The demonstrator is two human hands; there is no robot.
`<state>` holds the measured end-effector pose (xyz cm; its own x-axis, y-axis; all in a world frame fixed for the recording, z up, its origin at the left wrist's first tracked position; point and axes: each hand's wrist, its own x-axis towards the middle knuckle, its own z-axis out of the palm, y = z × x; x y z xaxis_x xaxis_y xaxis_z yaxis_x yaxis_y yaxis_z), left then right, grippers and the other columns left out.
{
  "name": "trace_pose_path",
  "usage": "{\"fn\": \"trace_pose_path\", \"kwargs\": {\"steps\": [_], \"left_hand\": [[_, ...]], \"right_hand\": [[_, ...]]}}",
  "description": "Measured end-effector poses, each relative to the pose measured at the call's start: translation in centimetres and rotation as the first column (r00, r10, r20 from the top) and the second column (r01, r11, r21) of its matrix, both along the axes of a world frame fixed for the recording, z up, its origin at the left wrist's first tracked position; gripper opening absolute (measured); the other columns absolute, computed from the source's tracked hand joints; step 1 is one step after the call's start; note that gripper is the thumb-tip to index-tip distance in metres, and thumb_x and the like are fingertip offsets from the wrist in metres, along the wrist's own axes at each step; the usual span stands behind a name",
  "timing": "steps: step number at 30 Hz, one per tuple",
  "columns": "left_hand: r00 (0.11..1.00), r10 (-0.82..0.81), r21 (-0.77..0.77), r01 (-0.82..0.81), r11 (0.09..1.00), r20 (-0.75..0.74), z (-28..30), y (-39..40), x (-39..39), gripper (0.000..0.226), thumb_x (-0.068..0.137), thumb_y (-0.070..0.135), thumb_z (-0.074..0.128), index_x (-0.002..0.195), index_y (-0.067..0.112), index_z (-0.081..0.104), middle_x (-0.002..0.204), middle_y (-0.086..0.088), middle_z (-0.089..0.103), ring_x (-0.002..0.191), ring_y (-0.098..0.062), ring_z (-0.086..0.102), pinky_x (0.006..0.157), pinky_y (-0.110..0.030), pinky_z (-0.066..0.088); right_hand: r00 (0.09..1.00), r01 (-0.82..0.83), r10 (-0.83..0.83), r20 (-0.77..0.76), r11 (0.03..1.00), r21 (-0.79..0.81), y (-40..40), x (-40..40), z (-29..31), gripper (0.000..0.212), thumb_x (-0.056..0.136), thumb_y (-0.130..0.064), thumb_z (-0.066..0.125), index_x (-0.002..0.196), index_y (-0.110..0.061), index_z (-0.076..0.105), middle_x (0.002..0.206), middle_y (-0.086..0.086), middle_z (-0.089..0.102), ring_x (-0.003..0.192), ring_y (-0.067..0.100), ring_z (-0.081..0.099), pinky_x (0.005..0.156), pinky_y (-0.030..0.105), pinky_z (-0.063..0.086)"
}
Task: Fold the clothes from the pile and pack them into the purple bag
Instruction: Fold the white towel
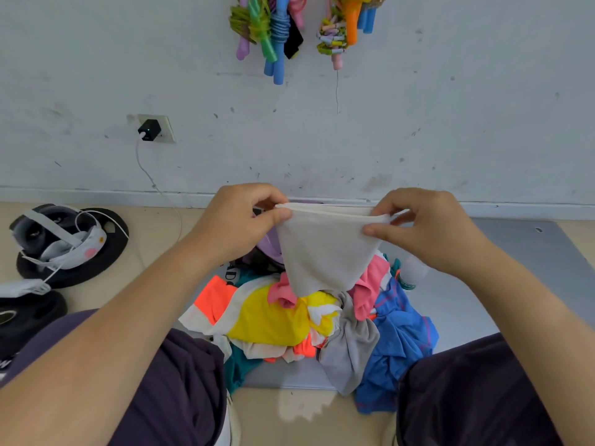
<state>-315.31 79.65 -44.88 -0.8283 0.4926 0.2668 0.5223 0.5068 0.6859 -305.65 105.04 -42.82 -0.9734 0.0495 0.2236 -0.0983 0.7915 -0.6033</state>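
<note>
Your knees in dark shorts (pixel 174 381) frame the pile of clothes (pixel 306 320), which lies on a grey mat (pixel 515 252) between them. Above that pile you hold a small off-white cloth garment (pixel 322 249) in the air. Your left hand (pixel 238 220) pinches its upper left corner between thumb and fingers, and your right hand (pixel 431 226) pinches the upper right corner the same way. Its top edge is stretched almost straight between them and looks doubled over; the rest hangs down to a blunt point just above the pile.

It sags freely, so expect it to be light, limp and easy to crumple, with no stiffness to hold a crease. Keep your hold at the two top corners and keep the edge taut. The purple bag (pixel 272 244) shows only in part, behind the garment and beyond the pile, toward the wall (pixel 322 140).
</note>
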Motion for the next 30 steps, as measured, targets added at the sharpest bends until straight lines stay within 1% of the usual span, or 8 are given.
{"fn": "trace_pose_path", "kwargs": {"steps": [3,7,11,14,17,21,26,30], "left_hand": [[0.999,-0.021,0.043,0.019,0.999,0.038,-0.1,0.0,-0.2,0.008,0.093,0.03,0.062,0.086,0.034,0.06,0.083,0.02,0.065,0.082,0.004,0.06,0.074,-0.011,0.042],[0.973,-0.097,0.148,0.067,0.987,0.211,-0.1,0.1,0.0,0.014,0.093,0.037,0.049,0.091,0.024,0.054,0.072,0.001,0.054,0.068,-0.007,0.049,0.067,-0.024,0.039],[0.954,-0.108,0.382,-0.007,0.924,0.279,0.8,0.9,0.9,0.012,0.094,0.033,0.053,0.093,0.023,0.059,0.07,0.012,0.061,0.062,-0.005,0.054,0.057,-0.02,0.045],[0.789,-0.308,0.596,-0.091,0.797,0.532,1.7,0.8,1.1,0.023,0.084,0.047,0.066,0.09,0.026,0.07,0.078,0.003,0.065,0.066,-0.014,0.059,0.056,-0.026,0.046],[0.633,-0.425,0.428,0.16,0.89,0.647,1.2,0.4,1.7,0.038,0.071,0.048,0.082,0.099,0.023,0.077,0.105,0.0,0.074,0.097,-0.017,0.071,0.076,-0.025,0.055],[0.687,-0.305,0.415,0.006,0.91,0.66,0.6,0.9,1.4,0.035,0.072,0.03,0.075,0.104,0.016,0.072,0.108,-0.003,0.075,0.099,-0.019,0.072,0.084,-0.034,0.059],[0.706,-0.282,0.499,-0.116,0.859,0.649,0.9,0.7,0.9,0.03,0.079,0.025,0.069,0.107,0.015,0.07,0.105,-0.002,0.076,0.097,-0.018,0.072,0.073,-0.026,0.059],[0.822,-0.019,0.366,-0.233,0.901,0.57,0.9,1.2,0.9,0.035,0.083,0.039,0.074,0.102,0.01,0.072,0.101,-0.016,0.075,0.1,-0.043,0.067,0.086,-0.062,0.052]], "right_hand": [[1.0,-0.001,0.002,0.011,0.997,-0.081,-0.2,0.0,0.1,0.021,0.073,-0.021,0.083,0.076,-0.027,0.063,0.079,-0.012,0.067,0.073,0.007,0.062,0.068,0.009,0.046],[0.997,-0.01,0.033,0.07,0.953,-0.302,-0.2,-0.3,0.3,0.027,0.079,-0.017,0.078,0.097,-0.027,0.06,0.075,-0.007,0.062,0.069,0.013,0.058,0.073,0.024,0.049],[0.989,-0.027,0.076,0.126,0.934,-0.355,0.1,0.0,0.9,0.002,0.088,-0.024,0.068,0.088,-0.022,0.068,0.081,0.003,0.067,0.073,0.01,0.06,0.068,0.021,0.049],[0.988,-0.034,0.126,0.092,0.748,-0.662,0.0,0.1,1.1,0.02,0.087,-0.031,0.06,0.094,-0.012,0.063,0.084,0.008,0.065,0.081,0.011,0.062,0.074,0.025,0.056],[0.995,0.024,0.063,0.079,0.612,-0.791,-0.3,-0.2,0.9,0.02,0.094,-0.025,0.054,0.101,-0.008,0.061,0.09,0.007,0.066,0.081,0.015,0.063,0.072,0.031,0.058],[0.99,0.084,0.068,0.121,0.4,-0.912,-0.6,-0.7,0.3,0.033,0.083,-0.037,0.062,0.099,-0.01,0.071,0.097,0.008,0.074,0.084,0.017,0.069,0.075,0.029,0.058],[0.944,0.045,0.234,0.232,0.605,-0.795,-0.6,-0.3,-0.9,0.03,0.079,-0.03,0.067,0.101,-0.01,0.073,0.103,0.009,0.075,0.093,0.019,0.072,0.077,0.023,0.057],[0.982,0.074,0.094,0.162,0.598,-0.798,-0.7,-0.4,-0.7,0.031,0.083,-0.031,0.063,0.105,-0.009,0.071,0.104,0.021,0.071,0.086,0.023,0.067,0.077,0.032,0.057]]}}
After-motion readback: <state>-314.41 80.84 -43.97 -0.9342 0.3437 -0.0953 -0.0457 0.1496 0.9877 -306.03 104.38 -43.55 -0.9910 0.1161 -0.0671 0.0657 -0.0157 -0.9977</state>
